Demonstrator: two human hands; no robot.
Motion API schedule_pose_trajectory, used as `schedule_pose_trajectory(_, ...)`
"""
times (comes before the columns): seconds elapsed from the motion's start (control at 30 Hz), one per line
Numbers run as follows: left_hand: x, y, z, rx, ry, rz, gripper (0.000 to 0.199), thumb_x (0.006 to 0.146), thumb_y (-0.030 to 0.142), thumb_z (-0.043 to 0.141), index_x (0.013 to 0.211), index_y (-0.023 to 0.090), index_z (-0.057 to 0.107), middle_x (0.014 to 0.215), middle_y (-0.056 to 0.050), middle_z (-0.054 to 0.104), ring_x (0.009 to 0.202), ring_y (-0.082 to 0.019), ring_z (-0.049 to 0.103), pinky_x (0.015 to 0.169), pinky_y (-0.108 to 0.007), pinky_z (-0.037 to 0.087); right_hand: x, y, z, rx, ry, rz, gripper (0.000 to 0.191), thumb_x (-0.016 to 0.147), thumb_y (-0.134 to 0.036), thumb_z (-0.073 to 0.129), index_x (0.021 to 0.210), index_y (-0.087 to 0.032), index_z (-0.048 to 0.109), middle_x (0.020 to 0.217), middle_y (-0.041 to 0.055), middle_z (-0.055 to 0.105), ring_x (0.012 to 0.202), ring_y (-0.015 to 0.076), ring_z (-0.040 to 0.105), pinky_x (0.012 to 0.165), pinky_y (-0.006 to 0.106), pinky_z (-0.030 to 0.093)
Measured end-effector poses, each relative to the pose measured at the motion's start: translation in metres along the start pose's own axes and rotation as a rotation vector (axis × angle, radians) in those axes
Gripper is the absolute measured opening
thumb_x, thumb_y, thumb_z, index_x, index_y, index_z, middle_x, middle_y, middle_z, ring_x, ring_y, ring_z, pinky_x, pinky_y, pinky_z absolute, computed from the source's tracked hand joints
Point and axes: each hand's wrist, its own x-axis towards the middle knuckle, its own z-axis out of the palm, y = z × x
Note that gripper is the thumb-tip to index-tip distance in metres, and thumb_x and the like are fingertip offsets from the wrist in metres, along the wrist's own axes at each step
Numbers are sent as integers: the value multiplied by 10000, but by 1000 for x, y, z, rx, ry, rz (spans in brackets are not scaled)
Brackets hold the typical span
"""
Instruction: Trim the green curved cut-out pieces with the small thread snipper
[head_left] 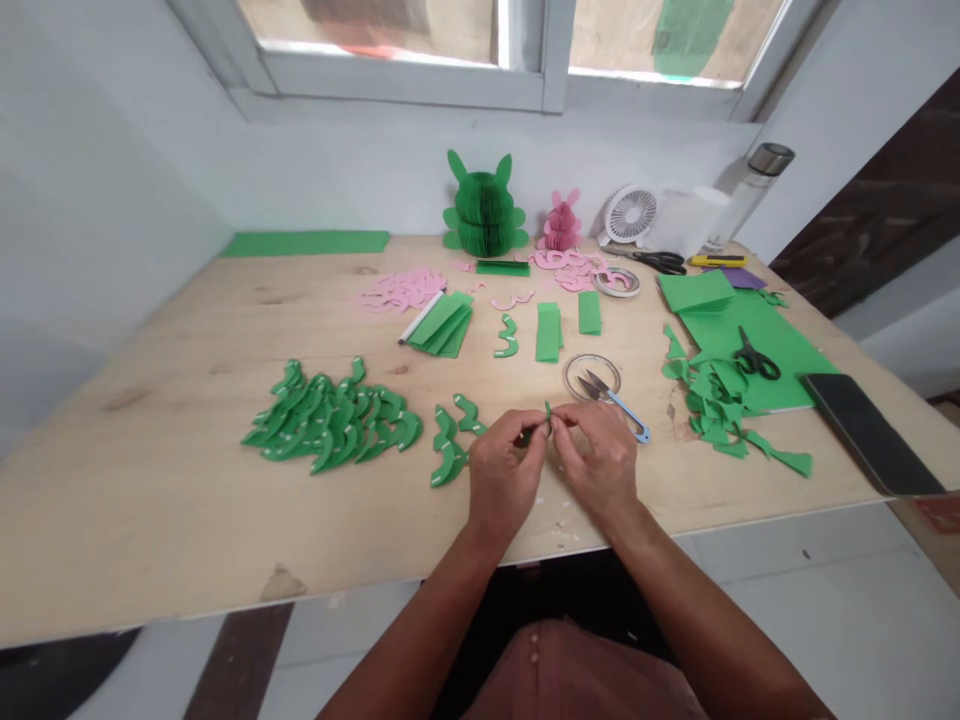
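Fingertips of my left hand (510,465) and my right hand (596,450) meet in a pinch over the table's front part. Between them sticks up a small green paper piece (547,411), mostly hidden by the fingers. Just left of my left hand lie a few wavy green paper cutouts (444,447) with short white strips on them. Farther left is a heap of similar green cutouts (330,420). Behind my right hand, blue-handled thread snips (628,415) rest with their blades over a clear tape roll (592,378).
Green scraps (716,395), black scissors (754,358) and a phone (870,432) lie on the right. Farther back are folded green papers (442,325), pink cutouts (405,290), a green paper figure (484,215), a pink one (561,222), a fan (630,215) and a bottle (750,195).
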Motion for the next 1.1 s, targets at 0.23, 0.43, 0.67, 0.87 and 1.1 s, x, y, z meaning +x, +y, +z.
schedule_pose_trajectory(0.23,0,-1,1,-35,6,-32,93,758,156,568,781,181,654,725,-9,689,624,-122,605,620,-242,480,0,0,0,-5,8,12,104,836,-171,523,787,-180,613,720,35,677,717,182,601,719,343,421)
schedule_pose_trajectory(0.43,1,1,1,-42,22,-51,97,740,142,564,766,185,647,696,2,680,607,-120,599,601,-240,474,0,-1,-1,2,-14,-1,100,836,-176,526,823,-177,625,759,41,691,747,186,614,733,353,425)
schedule_pose_trajectory(0.67,0,0,1,-1,13,-25,87,750,147,565,768,188,639,725,-5,682,639,-128,606,624,-250,476,-1,1,0,-44,6,-37,114,838,-169,520,802,-181,628,725,39,682,730,184,610,725,350,418)
schedule_pose_trajectory(0.87,-1,1,1,2,-2,-19,84,750,139,566,759,181,638,727,-3,681,641,-122,600,626,-242,469,-1,1,1,-67,24,-35,101,833,-161,520,779,-179,604,706,35,668,713,183,592,713,341,408)
schedule_pose_trajectory(1.1,0,1,1,-3,9,-22,91,757,154,550,766,180,636,708,-4,678,621,-123,597,616,-244,472,-1,0,-1,-51,2,-43,84,838,-189,531,816,-180,611,736,37,678,738,185,602,726,344,404)
